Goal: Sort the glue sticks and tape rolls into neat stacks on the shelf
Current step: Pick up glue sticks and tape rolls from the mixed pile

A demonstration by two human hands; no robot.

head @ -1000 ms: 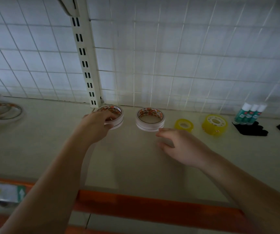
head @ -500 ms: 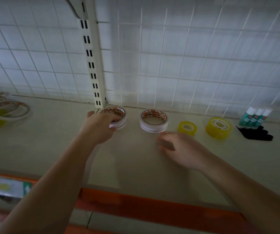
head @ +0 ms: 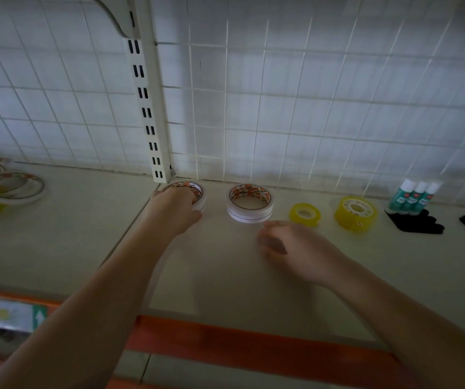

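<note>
Fingers of the left hand [head: 173,210] curl over the near rim of a white tape stack [head: 194,192] that sits on the shelf [head: 225,270] at the foot of the slotted upright [head: 148,113], at about 11 o'clock from the middle of the view. At 3 o'clock of that stack, apart from it, stands a second white tape stack [head: 249,203] with an orange-patterned core, two rolls high. The right hand [head: 295,248] hovers at 5 o'clock of this second stack, just short of its near edge; it is blurred, its fingers loosely bent and holding nothing. Further toward 3 o'clock along the back of the shelf come a small yellow tape roll [head: 305,214], then a taller yellow tape roll [head: 356,213], then three green glue sticks [head: 413,196] with white caps standing upright side by side, touching. Black items [head: 416,223] lie just in front of the glue sticks, too dark to identify. Far out at 9 o'clock, loose tape rolls [head: 12,188] lie overlapping on the neighbouring shelf section. A wire grid [head: 309,108] backs the shelf, and an orange front edge [head: 253,346] runs along it at 6 o'clock.
</note>
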